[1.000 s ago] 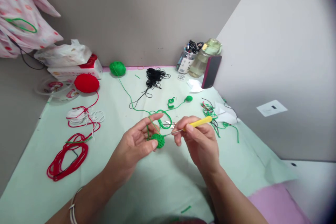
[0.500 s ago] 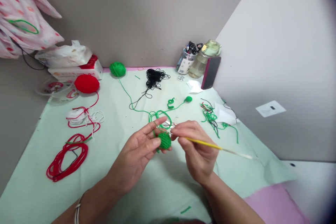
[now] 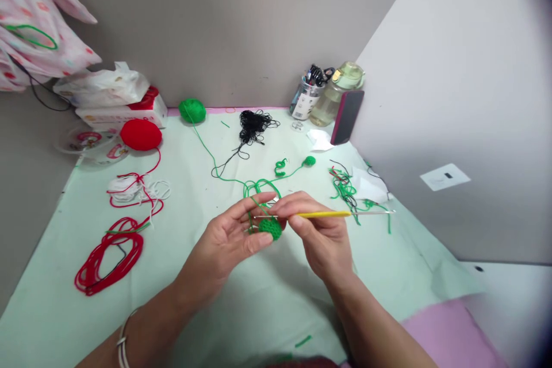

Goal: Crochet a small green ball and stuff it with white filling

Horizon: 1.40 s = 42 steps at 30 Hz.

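Between thumb and fingers, my left hand (image 3: 230, 236) pinches a small round green crochet piece (image 3: 270, 228), with green yarn running over its raised index finger. My right hand (image 3: 321, 236) grips a crochet hook (image 3: 325, 214) by its yellow handle, much like a pen. The hook's thin metal tip lies level across the top of the crochet piece, pointing left. Its other metal end sticks out to the right. Loops of green yarn (image 3: 268, 185) lie just beyond my fingers, partly over scissors that my hands mostly hide.
A green yarn ball (image 3: 192, 110) and tangled black yarn (image 3: 254, 126) lie at the back. Red yarn (image 3: 110, 256) and white yarn (image 3: 125, 190) are on the left. Green scraps (image 3: 342, 185), a phone (image 3: 347, 117), a bottle (image 3: 326, 103) and a pen cup (image 3: 305, 99) stand or lie right.
The hook has swung from slanting down to the right to nearly level, its back end rising. My left thumb has shifted over the front of the crochet piece.
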Each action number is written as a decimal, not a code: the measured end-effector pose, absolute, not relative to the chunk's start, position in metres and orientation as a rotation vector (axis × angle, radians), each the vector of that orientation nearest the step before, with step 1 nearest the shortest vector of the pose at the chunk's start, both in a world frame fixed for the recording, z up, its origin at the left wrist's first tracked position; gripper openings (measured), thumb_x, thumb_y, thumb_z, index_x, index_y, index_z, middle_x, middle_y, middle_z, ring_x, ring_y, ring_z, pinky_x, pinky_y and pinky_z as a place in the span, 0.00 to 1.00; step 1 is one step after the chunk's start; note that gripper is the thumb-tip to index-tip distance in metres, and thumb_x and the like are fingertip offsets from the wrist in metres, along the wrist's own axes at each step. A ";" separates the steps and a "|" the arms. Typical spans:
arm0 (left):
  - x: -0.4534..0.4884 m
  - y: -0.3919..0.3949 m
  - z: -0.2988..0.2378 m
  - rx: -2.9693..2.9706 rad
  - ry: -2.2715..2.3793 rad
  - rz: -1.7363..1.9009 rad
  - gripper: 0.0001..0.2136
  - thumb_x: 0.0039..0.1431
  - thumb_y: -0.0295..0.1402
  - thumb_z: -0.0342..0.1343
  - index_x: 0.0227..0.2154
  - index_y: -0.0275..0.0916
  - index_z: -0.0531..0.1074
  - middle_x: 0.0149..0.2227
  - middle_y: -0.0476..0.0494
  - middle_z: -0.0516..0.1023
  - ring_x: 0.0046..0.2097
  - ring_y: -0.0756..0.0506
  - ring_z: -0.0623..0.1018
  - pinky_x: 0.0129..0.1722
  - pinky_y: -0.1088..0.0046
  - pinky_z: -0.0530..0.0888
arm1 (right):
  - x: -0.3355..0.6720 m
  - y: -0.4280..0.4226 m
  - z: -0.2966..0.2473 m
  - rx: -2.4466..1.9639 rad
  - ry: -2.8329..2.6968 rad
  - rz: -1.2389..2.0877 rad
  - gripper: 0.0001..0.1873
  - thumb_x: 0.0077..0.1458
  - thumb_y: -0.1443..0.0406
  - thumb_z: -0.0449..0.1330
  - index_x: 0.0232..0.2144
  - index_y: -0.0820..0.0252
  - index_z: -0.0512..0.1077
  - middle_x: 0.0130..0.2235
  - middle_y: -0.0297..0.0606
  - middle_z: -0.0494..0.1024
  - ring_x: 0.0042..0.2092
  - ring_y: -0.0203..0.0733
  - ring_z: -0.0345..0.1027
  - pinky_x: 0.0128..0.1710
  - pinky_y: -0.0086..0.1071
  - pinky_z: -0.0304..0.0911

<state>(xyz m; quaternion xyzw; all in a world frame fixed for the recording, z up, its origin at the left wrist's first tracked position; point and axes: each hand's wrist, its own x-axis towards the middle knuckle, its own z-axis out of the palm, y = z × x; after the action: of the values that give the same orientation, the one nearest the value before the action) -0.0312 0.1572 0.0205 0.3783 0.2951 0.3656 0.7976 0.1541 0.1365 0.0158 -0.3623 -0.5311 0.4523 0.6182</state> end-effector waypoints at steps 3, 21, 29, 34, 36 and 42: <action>-0.032 0.158 0.021 0.883 0.700 0.784 0.21 0.59 0.34 0.70 0.55 0.53 0.79 0.49 0.49 0.82 0.56 0.42 0.78 0.62 0.63 0.70 | 0.153 0.135 0.012 -0.818 -1.232 1.034 0.08 0.66 0.63 0.64 0.43 0.48 0.84 0.41 0.38 0.85 0.42 0.41 0.75 0.39 0.34 0.72; -0.035 0.160 0.023 1.699 0.978 0.963 0.21 0.59 0.24 0.62 0.54 0.48 0.78 0.40 0.50 0.80 0.42 0.48 0.80 0.49 0.69 0.78 | 0.163 0.133 0.023 -0.914 -1.456 0.948 0.09 0.70 0.65 0.59 0.42 0.54 0.80 0.39 0.37 0.83 0.39 0.40 0.77 0.43 0.37 0.74; -0.029 0.157 0.017 1.690 1.063 1.088 0.21 0.58 0.23 0.61 0.53 0.47 0.79 0.36 0.52 0.78 0.40 0.49 0.80 0.51 0.71 0.78 | 0.153 0.130 0.027 -0.950 -2.041 -0.013 0.10 0.68 0.74 0.55 0.43 0.60 0.75 0.42 0.45 0.85 0.42 0.42 0.79 0.42 0.36 0.77; -0.026 0.146 0.018 1.226 1.018 0.985 0.19 0.60 0.34 0.66 0.54 0.51 0.78 0.43 0.50 0.79 0.47 0.47 0.80 0.52 0.71 0.76 | 0.149 0.117 0.021 -1.010 -2.050 -0.421 0.14 0.61 0.76 0.63 0.44 0.55 0.79 0.40 0.39 0.83 0.43 0.41 0.79 0.44 0.32 0.79; -0.024 0.144 0.020 1.004 0.916 0.923 0.22 0.61 0.38 0.67 0.58 0.52 0.76 0.42 0.50 0.78 0.46 0.47 0.79 0.51 0.71 0.76 | 0.150 0.112 0.019 -1.030 -2.028 -0.361 0.15 0.62 0.74 0.64 0.47 0.52 0.80 0.39 0.37 0.82 0.42 0.40 0.79 0.41 0.32 0.80; -0.024 0.151 0.030 0.643 0.655 0.738 0.25 0.55 0.39 0.71 0.57 0.46 0.78 0.41 0.47 0.78 0.43 0.47 0.77 0.48 0.70 0.75 | 0.153 0.123 0.019 -0.913 -1.712 0.250 0.16 0.67 0.68 0.60 0.52 0.45 0.80 0.41 0.39 0.84 0.38 0.43 0.79 0.38 0.40 0.80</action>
<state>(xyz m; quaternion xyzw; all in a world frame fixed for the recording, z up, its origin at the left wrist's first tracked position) -0.0243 0.1512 0.0296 0.3032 0.3090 0.3478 0.8316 0.1526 0.1228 0.0187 -0.3870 -0.7258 0.1062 0.5587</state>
